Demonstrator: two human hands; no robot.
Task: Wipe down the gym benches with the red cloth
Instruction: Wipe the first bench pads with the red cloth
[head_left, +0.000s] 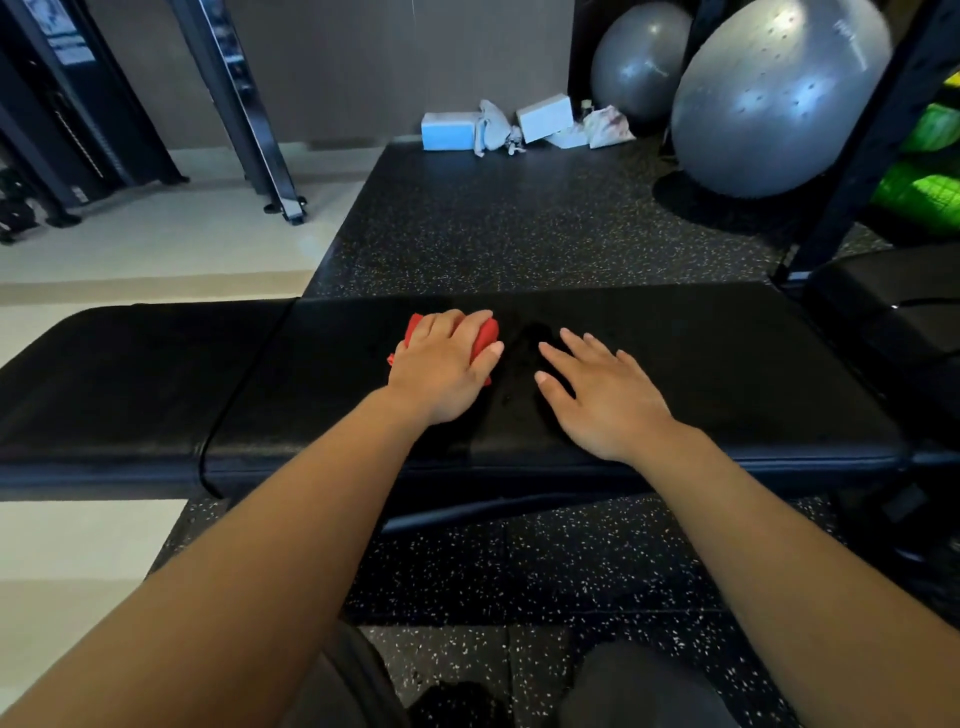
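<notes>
Left grip: the left hand (447, 366) curls its fingers over the bunched red cloth (487, 336) and presses it down, so this grip is closed on the cloth.
Right grip: the right hand (608, 400) lies flat with its fingers straight and spread, holding nothing.
Cloth's place: on top of the long black padded vinyl desk (753, 374), which is the gym bench to be wiped; it sits toward the far edge, just beside the right hand.
Step in hand: probably a wiping stroke across the middle pad.
Risk, missed strips: the cloth is wadded small, so each pass likely covers a narrow band.
Risk, fresh marks: the bare right palm resting on the pad may leave prints on it.
Risk, dropped cloth: a stroke past the far edge could tip the wad onto the speckled black rubber floor (519, 223).
Risk, slipping: if the vinyl is damp, the bracing hand could slide.
</notes>
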